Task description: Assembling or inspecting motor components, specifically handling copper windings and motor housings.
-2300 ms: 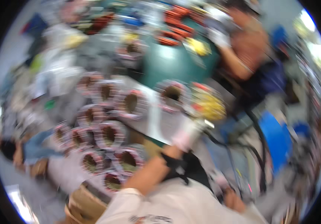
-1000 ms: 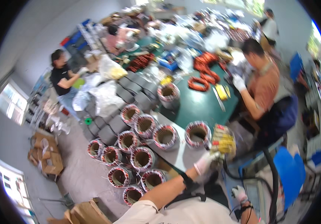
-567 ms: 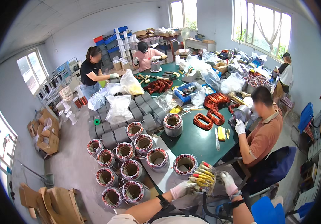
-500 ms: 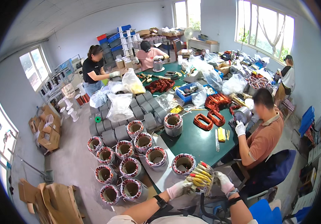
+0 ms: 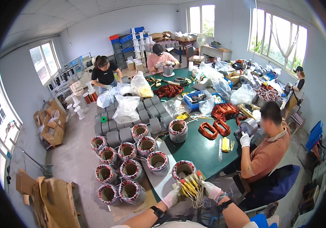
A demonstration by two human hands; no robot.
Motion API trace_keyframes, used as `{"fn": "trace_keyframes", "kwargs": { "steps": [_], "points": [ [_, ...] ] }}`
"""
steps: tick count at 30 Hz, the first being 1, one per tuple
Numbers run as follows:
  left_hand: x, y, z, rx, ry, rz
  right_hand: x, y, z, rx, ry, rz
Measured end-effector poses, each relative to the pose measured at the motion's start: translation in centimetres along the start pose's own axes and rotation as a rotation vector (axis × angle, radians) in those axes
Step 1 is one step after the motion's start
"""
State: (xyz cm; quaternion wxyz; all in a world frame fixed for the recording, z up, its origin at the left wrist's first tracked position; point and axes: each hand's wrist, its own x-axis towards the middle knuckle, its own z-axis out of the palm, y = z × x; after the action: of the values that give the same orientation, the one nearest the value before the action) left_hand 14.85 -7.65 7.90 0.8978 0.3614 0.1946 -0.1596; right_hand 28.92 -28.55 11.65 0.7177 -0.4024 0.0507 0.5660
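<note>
Low in front of me, both gloved hands hold a bundle of yellow-sleeved wires (image 5: 190,187) with red tips and pale strands hanging below. My left hand (image 5: 171,197) is closed around its left side. On the opposite side, the fingers of my right hand (image 5: 210,190) grip it. Just beyond the bundle stands a motor stator (image 5: 187,164) with red-and-white lacing round its rim; the bundle hides its lower front. More wound stators (image 5: 157,160) stand upright in a group to the left.
Plain grey cylinders (image 5: 124,135) lie in rows behind the stators. The green table (image 5: 204,152) carries copper coils (image 5: 207,131), yellow strips (image 5: 225,145) and a blue bin (image 5: 193,100). A seated co-worker (image 5: 267,146) handles a grey cylinder at right. Cardboard (image 5: 58,201) leans at lower left.
The bundle and both my hands have moved slightly left and nearer the stator, and the bundle has turned. The view has shifted a little. The co-worker in black has bent lower over the bags.
</note>
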Motion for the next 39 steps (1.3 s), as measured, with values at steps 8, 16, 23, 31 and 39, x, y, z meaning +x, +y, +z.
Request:
{"fn": "trace_keyframes", "kwargs": {
  "steps": [8, 16, 23, 31, 39],
  "points": [
    [-1.3, 1.0, 0.5, -0.108, 0.133, -0.033, 0.0, 1.6, 3.0, -0.433, 0.145, -0.119],
    [0.8, -0.4, -2.1, -0.227, 0.016, -0.006, 0.3, 1.7, 4.3, -0.329, 0.088, -0.093],
    [0.8, 0.0, -2.0, -0.175, 0.051, 0.006, -0.5, 1.3, 5.7, -0.302, 0.084, -0.102],
    [0.1, -0.7, -1.3, 0.027, 0.168, -0.014, 0.1, 2.0, 5.2, -0.521, 0.165, -0.206],
    [-2.1, -1.1, 4.4, 0.405, 0.407, 0.364, -1.3, 6.1, 1.4, -0.604, 0.213, -0.354]
  ]
}}
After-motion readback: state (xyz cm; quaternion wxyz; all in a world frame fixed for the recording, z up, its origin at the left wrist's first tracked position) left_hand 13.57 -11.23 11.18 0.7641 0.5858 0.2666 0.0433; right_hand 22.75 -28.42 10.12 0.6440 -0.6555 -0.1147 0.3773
